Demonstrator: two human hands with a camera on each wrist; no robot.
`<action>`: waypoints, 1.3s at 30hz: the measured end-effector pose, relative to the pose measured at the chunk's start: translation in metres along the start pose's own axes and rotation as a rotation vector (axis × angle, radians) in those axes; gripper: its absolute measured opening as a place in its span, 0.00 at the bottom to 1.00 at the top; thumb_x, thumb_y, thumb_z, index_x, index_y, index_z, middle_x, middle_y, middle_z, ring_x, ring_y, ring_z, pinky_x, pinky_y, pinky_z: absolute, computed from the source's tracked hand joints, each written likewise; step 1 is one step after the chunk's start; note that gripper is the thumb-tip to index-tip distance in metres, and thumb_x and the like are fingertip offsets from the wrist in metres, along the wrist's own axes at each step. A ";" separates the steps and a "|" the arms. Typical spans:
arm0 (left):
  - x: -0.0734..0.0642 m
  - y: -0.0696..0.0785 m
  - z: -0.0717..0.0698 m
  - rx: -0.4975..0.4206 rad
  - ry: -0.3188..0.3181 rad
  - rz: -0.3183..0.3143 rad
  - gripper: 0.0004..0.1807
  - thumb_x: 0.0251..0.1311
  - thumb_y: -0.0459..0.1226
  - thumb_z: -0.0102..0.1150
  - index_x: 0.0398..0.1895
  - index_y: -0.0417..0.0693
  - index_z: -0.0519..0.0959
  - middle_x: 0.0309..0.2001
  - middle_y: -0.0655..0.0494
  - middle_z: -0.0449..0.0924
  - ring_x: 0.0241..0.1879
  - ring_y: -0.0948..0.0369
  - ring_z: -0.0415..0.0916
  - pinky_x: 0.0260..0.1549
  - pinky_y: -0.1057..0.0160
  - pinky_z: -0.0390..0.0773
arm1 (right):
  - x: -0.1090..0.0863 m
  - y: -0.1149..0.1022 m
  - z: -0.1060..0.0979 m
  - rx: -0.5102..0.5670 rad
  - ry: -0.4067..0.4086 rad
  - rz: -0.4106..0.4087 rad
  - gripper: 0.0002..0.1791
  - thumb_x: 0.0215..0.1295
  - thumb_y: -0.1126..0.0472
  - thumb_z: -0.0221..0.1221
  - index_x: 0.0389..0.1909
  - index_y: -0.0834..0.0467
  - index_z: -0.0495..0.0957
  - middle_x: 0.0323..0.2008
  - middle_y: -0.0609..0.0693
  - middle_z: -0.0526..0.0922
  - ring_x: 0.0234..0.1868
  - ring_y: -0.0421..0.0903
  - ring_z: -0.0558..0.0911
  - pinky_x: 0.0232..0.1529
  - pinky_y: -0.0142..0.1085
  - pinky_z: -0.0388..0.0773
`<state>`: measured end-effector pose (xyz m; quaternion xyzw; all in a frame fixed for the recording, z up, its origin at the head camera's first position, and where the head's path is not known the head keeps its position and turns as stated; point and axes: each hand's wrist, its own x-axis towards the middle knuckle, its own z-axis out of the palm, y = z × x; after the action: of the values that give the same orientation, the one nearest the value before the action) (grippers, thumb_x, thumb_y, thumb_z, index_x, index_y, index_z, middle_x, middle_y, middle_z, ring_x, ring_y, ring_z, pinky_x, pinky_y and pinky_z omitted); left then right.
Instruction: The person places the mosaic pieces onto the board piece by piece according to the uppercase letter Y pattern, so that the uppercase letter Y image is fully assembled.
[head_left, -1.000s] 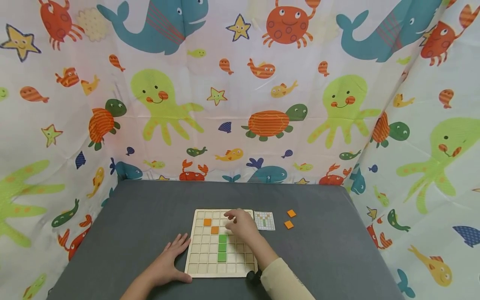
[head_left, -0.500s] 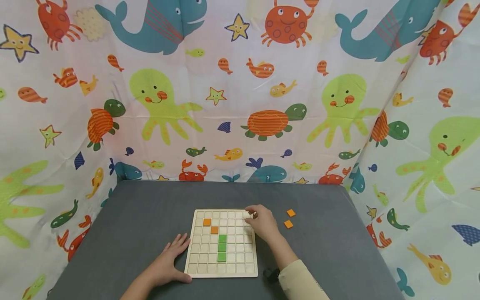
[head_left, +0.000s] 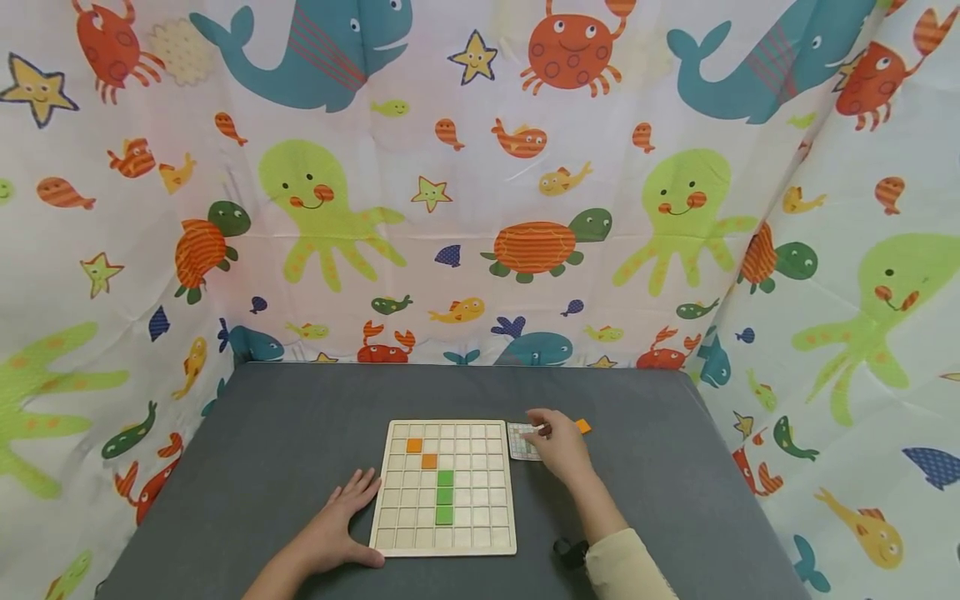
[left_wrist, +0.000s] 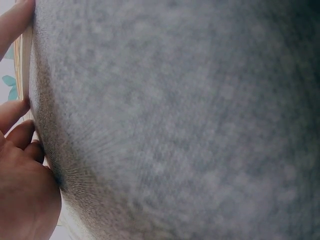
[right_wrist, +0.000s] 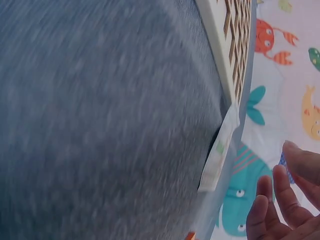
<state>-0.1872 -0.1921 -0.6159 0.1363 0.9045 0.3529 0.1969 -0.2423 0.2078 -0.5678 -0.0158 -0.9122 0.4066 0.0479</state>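
A wooden grid board (head_left: 483, 517) lies on the table. Two orange square tiles (head_left: 429, 461) sit diagonally in its upper left cells, and a column of green tiles (head_left: 445, 496) runs down the middle. My left hand (head_left: 333, 523) rests with fingers spread against the board's left edge, thumb at the lower left corner. Just right of the board, my right hand (head_left: 564, 448) hovers over a small pattern card (head_left: 522, 442), partly covering it. Its fingers (right_wrist: 285, 195) are loosely bent with nothing between them in the right wrist view. One loose orange tile (head_left: 583, 426) shows beyond that hand.
The grey table (head_left: 300, 433) extends around the board on every side. Printed fabric (head_left: 480, 275) with sea animals hangs behind it and along both sides. A black strap-like object (head_left: 572, 553) sits at the right sleeve (head_left: 628, 562).
My right hand has moved right, from above the board's upper part, across the card toward the loose orange tiles, hiding one of them. My left hand and the board have stayed put.
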 end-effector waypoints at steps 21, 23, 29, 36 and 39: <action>-0.001 -0.001 -0.001 0.016 0.008 0.015 0.71 0.27 0.59 0.84 0.79 0.46 0.58 0.81 0.44 0.48 0.81 0.42 0.36 0.74 0.33 0.37 | 0.015 0.055 -0.048 -0.048 0.064 0.047 0.22 0.59 0.68 0.69 0.56 0.59 0.82 0.51 0.62 0.84 0.50 0.60 0.84 0.47 0.51 0.84; -0.001 -0.001 -0.001 0.014 0.005 0.013 0.71 0.27 0.59 0.84 0.79 0.47 0.58 0.81 0.44 0.48 0.81 0.42 0.36 0.74 0.33 0.37 | 0.017 0.060 -0.051 -0.060 0.048 0.071 0.23 0.60 0.68 0.68 0.57 0.59 0.82 0.53 0.62 0.84 0.52 0.60 0.83 0.49 0.53 0.83; 0.000 -0.001 -0.001 0.012 0.006 0.004 0.71 0.26 0.60 0.84 0.79 0.48 0.59 0.81 0.45 0.48 0.81 0.43 0.37 0.74 0.34 0.38 | 0.023 0.074 -0.059 -0.089 -0.004 0.092 0.25 0.58 0.74 0.63 0.58 0.59 0.81 0.53 0.63 0.83 0.51 0.60 0.83 0.46 0.51 0.83; -0.002 0.002 0.000 0.011 0.004 0.000 0.71 0.26 0.59 0.84 0.79 0.46 0.59 0.81 0.44 0.49 0.81 0.42 0.36 0.74 0.32 0.38 | 0.027 0.088 -0.060 -0.126 -0.056 0.102 0.30 0.54 0.78 0.56 0.59 0.59 0.81 0.55 0.65 0.83 0.55 0.62 0.81 0.48 0.53 0.80; -0.003 0.002 0.000 0.018 0.006 0.003 0.71 0.27 0.60 0.84 0.79 0.46 0.59 0.81 0.43 0.49 0.81 0.42 0.37 0.74 0.31 0.38 | 0.029 0.091 -0.057 -0.131 -0.093 0.103 0.29 0.58 0.76 0.56 0.61 0.58 0.80 0.58 0.63 0.81 0.60 0.62 0.79 0.59 0.59 0.76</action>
<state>-0.1843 -0.1925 -0.6137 0.1385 0.9081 0.3454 0.1922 -0.2663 0.3131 -0.5957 -0.0469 -0.9361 0.3482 -0.0164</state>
